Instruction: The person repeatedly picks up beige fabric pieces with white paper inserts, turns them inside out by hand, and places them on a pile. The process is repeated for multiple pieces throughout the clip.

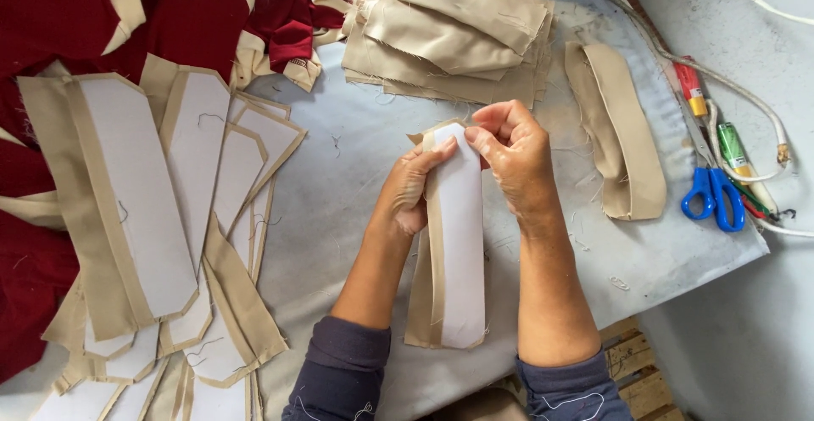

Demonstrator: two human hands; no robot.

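Long tan fabric strip with white stiff interfacing on its face (458, 243): held lengthwise over the pale grey padded table cover (356, 167), near the table's front edge, lower end hanging toward the person. Both hands at its top end. Left hand (411, 192) grips the strip's left edge, fingers curled round it, thumb lying on the white face. Right hand (513, 158) pinches the top right corner, fingers bent tight over the tan edge.

Just right of the hands: folded tan fabric piece with rounded ends (623, 141), flat on the cover. Behind the hands: loose stack of plain tan fabric cut pieces (449, 39). Left: overlapping row of finished tan-and-white strips (170, 217), fanned out. Far left and top left: dark red cloth (76, 14). Right edge: blue-handled scissors (712, 196), beside them a white cord (755, 99).
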